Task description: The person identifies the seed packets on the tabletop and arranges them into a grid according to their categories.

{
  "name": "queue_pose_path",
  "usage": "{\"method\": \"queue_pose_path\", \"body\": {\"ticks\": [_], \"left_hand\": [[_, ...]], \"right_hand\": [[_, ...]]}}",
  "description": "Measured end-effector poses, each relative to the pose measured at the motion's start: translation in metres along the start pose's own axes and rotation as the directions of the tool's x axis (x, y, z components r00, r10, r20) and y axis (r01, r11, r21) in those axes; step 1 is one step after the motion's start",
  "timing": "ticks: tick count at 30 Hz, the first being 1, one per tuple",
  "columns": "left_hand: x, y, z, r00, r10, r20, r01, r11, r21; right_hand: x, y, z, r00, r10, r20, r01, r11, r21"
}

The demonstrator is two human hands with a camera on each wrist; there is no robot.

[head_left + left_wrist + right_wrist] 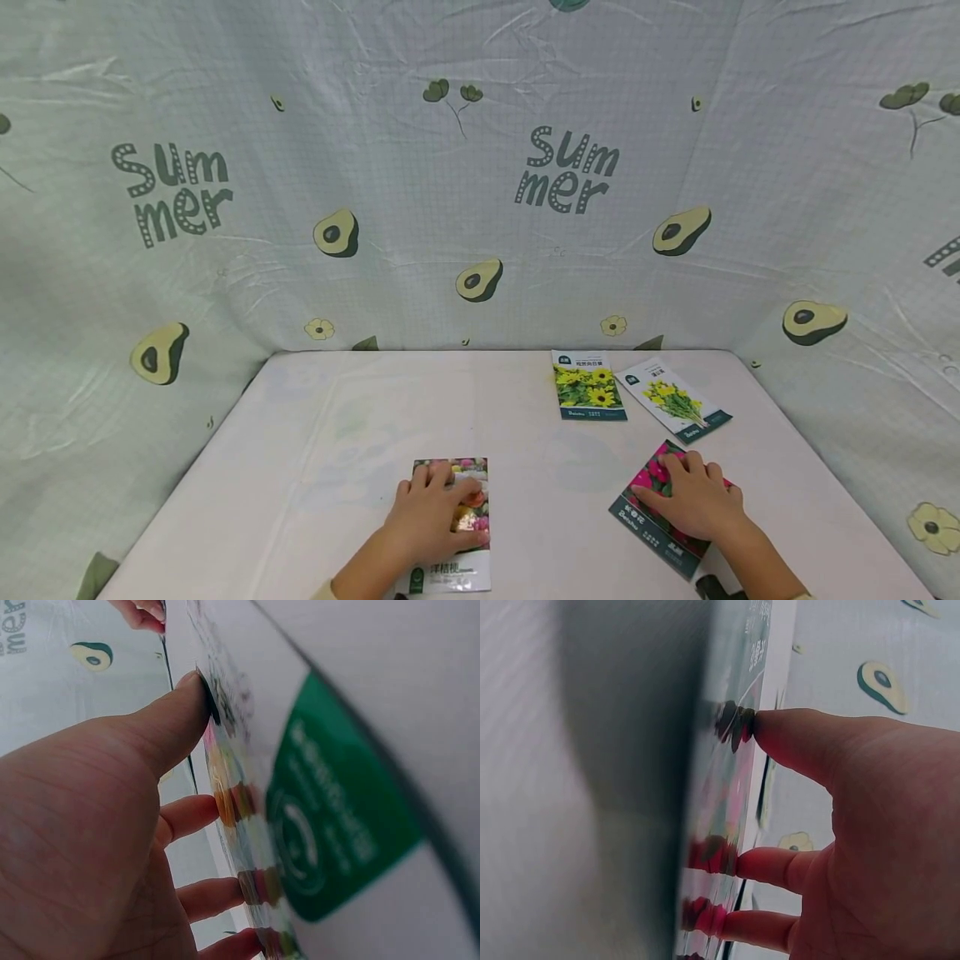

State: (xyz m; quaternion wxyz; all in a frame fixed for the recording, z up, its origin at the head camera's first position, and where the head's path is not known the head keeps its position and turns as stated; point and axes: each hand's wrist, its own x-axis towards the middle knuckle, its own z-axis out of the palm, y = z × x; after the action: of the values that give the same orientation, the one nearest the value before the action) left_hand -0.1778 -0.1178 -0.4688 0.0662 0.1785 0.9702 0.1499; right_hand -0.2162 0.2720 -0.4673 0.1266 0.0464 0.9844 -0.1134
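My left hand (433,515) is spread over a seed packet (453,577) printed with pink and orange flowers, upside down with a white band nearest me. In the left wrist view, the thumb and fingertips (223,894) touch its glossy face. To the right, my right hand (699,500) rests its fingertips on another seed packet (660,533), with magenta flowers and a dark green band, turned at an angle. The right wrist view has the thumb and several fingertips (750,864) against this packet's face, apart from one another. Both palms are raised off the packets.
At the back right lie a yellow-flower seed packet (588,387) and, slanted beside it, a white packet with a yellow bouquet (672,400). A small black object (712,588) shows beside my right wrist. A printed cloth (480,167) hangs behind the white table (315,433).
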Motion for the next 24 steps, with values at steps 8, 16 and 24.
{"method": "queue_pose_path", "body": {"ticks": [8,16,24], "left_hand": [[0.0002,-0.0025,0.0016,1.000,-0.007,0.000,0.007,1.000,-0.004],[-0.0028,-0.0024,-0.0019,1.000,-0.009,0.001,0.009,1.000,-0.021],[-0.0035,-0.0056,-0.0001,1.000,-0.003,-0.003,0.003,1.000,-0.024]], "right_hand": [[0.0003,0.0010,-0.0001,1.000,-0.005,0.002,0.005,1.000,0.005],[-0.0011,0.0019,-0.0005,1.000,-0.014,-0.003,0.014,1.000,0.023],[-0.0022,0.0016,-0.0013,1.000,-0.023,-0.008,0.023,0.999,0.028]]}}
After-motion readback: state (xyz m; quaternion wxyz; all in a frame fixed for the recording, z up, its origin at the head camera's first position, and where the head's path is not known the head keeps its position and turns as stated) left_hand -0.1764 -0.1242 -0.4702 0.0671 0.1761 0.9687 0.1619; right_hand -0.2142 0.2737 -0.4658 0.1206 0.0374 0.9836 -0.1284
